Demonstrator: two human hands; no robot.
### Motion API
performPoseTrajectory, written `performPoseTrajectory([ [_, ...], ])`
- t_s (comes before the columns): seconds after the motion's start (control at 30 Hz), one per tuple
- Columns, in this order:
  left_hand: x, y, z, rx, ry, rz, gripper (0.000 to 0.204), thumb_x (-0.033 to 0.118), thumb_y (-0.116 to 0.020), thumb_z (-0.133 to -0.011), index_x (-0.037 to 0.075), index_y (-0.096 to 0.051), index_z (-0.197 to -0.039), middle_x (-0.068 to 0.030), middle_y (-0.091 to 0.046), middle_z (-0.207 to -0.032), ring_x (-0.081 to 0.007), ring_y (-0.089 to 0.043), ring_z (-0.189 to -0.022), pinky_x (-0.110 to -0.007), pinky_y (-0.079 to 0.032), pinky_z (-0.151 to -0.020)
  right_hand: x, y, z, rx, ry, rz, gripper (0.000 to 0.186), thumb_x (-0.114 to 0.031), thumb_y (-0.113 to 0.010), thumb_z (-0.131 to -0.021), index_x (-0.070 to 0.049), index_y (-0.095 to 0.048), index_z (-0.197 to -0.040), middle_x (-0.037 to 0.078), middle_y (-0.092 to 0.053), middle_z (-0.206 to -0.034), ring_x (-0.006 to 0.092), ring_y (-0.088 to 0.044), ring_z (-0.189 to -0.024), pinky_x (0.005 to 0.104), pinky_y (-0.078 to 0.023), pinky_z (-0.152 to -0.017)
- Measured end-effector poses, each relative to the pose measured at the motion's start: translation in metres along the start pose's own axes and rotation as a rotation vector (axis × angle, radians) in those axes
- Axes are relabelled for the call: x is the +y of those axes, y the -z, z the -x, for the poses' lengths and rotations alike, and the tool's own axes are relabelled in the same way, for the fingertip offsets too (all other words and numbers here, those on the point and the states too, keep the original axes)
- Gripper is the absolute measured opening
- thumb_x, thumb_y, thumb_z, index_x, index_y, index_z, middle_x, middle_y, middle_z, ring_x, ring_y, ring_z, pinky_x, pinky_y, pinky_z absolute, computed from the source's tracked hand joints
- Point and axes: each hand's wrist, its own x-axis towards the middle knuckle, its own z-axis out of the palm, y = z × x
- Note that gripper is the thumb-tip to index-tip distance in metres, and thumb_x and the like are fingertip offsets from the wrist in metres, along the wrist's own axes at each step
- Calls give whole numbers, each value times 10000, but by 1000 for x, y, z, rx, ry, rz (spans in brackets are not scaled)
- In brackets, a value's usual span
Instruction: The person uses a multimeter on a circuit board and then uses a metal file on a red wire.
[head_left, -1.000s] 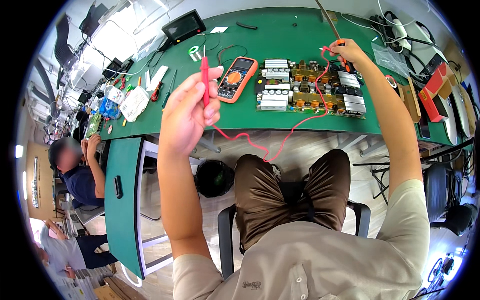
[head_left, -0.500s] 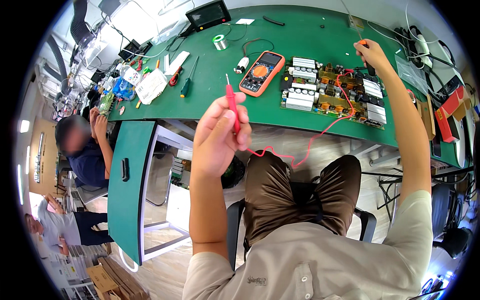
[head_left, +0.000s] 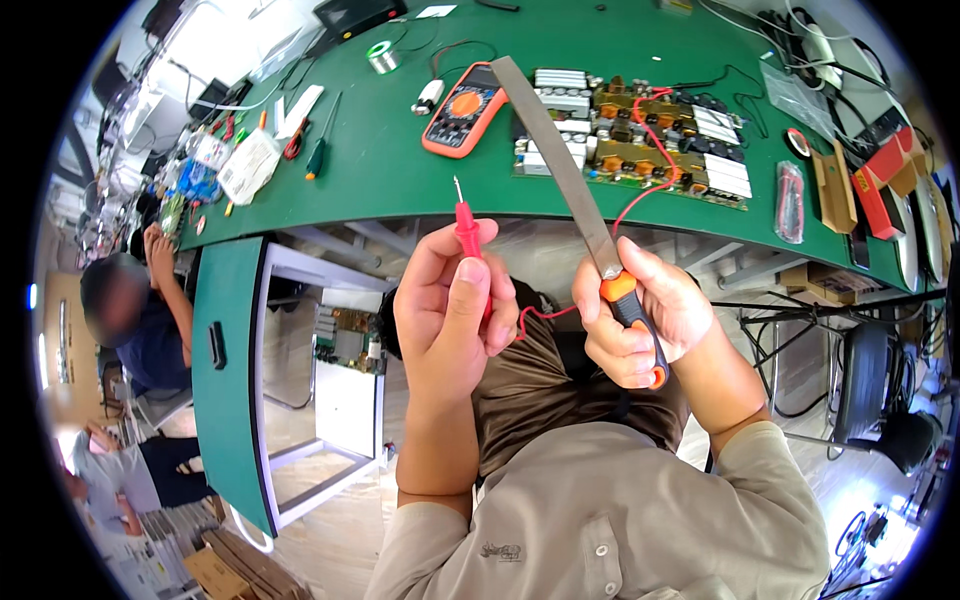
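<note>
My left hand (head_left: 450,310) is closed round a red multimeter probe (head_left: 468,235), its bare metal tip pointing up. A red lead runs from the probe toward the bench. In my right hand (head_left: 645,315) is a flat file (head_left: 560,155), gripped by its black and orange handle, the long grey blade slanting up and left. The blade passes in front of the circuit board (head_left: 640,135), which carries silver heat sinks and brown parts. Left of the board lies an orange multimeter (head_left: 466,112). Probe tip and file are apart.
On the green bench (head_left: 380,180) are a solder spool (head_left: 382,57), a screwdriver (head_left: 322,140), a bagged red item (head_left: 789,202) and an open red box (head_left: 885,190). A side table (head_left: 232,400) stands at left. A seated person (head_left: 150,310) works beyond it.
My right hand has come down from the far right of the bench with the file, now before my lap beside the left hand. The probe stays in my left hand; the whole view has shifted.
</note>
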Motion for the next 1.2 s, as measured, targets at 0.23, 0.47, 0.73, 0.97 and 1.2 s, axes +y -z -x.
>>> performPoseTrajectory([
  [0.23,9,4,14,59,16,35,292,170,-410,-1027,-20,-494,-1231,-83,-552,-781,-69,-426,-430,-210,-323,-358,21,-5,-22,343,261,917,459,-401,-324,-1041,3,-541,-1015,39,-487,-629,137,-472,-549,260,-387,-529],
  [0.47,11,8,13,66,37,118,283,151,-441,-1016,-36,-491,-1223,-75,-569,-784,-79,-450,-436,-208,-337,-380,18,-11,-29,493,615,1784,184,-152,-557,-952,31,-568,-955,139,-544,-744,285,-532,-639,342,-442,-592],
  [0.73,2,5,12,159,-1,-54,259,128,-481,-1002,-37,-516,-1199,-57,-558,-760,-56,-423,-451,-195,-314,-395,18,-2,-30,566,573,1761,204,-178,-583,-944,27,-585,-944,131,-527,-695,287,-530,-618,362,-421,-565],
  [0.97,-9,21,24,233,-18,-145,256,135,-462,-1010,-51,-513,-1179,-11,-494,-725,-35,-398,-487,-190,-301,-417,22,8,-49,550,517,1852,242,-225,-592,-931,10,-570,-878,171,-548,-697,387,-527,-631,416,-424,-561],
  [1.2,-32,70,50,480,-11,-142,235,178,-438,-1020,-8,-528,-1132,4,-462,-713,-42,-363,-444,-200,-263,-395,44,41,-95,391,292,1863,314,-305,-567,-929,2,-595,-865,221,-606,-732,427,-581,-701,443,-457,-600],
])
